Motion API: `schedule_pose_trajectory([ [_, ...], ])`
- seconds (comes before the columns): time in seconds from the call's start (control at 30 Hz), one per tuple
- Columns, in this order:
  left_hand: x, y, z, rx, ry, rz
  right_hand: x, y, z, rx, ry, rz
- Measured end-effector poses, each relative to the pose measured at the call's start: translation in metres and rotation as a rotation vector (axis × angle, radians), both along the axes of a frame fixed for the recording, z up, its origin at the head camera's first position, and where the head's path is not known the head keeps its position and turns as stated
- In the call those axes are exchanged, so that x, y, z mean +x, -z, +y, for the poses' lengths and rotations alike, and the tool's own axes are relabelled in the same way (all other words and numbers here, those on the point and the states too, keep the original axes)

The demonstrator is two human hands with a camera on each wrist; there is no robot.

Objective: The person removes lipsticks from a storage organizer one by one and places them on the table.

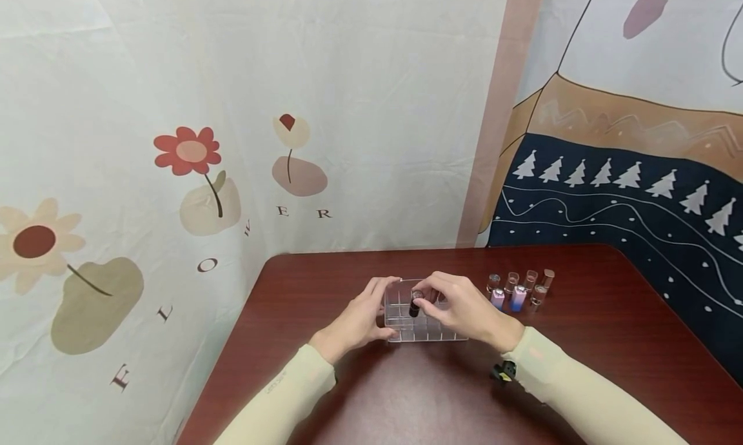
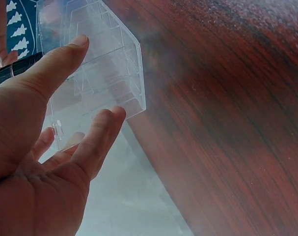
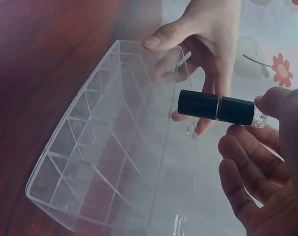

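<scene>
A clear compartment organizer [image 1: 429,335] sits on the table in front of me, divided into several small cells. My left hand [image 1: 358,317] grips its left end, thumb at the near corner and fingers toward the far one. In the left wrist view the thumb and fingers [image 2: 98,135] span the organizer's clear wall [image 2: 139,64]. Between thumb and fingertips, my right hand [image 1: 461,303] pinches a black lipstick tube [image 1: 414,308] above the cells. The right wrist view shows the lipstick lengthwise, with a thin metallic band and a clear end at the fingers.
Right of the organizer stands a group of lipsticks: several with clear or brownish caps [image 1: 531,280], plus a pink-and-blue one [image 1: 518,298] and a pink-topped one [image 1: 497,298]. The reddish wooden table [image 1: 325,271] meets a printed curtain [image 1: 377,142] at its back and left.
</scene>
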State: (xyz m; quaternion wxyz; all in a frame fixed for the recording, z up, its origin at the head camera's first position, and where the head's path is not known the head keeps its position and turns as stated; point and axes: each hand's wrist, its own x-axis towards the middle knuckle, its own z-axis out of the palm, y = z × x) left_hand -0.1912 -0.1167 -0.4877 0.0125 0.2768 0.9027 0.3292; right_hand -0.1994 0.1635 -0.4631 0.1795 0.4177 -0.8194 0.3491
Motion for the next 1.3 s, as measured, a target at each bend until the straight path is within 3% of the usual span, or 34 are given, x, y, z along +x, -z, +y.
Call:
schedule_pose_trajectory([
  [0.3,-0.001,0.001,-0.001,-0.007,0.001,0.013,-0.002,-0.003,0.013,-0.017,0.024,0.059],
  [0.57,0.000,0.000,-0.001,-0.003,0.001,-0.002,0.001,-0.010,0.026,-0.017,0.053,0.036],
  [1.07,0.001,0.001,-0.001,0.002,0.002,-0.006,-0.002,-0.012,0.053,-0.026,0.117,0.148],
  [1.3,0.000,0.001,-0.001,0.013,-0.001,-0.010,-0.001,-0.014,0.068,-0.032,0.157,0.128],
])
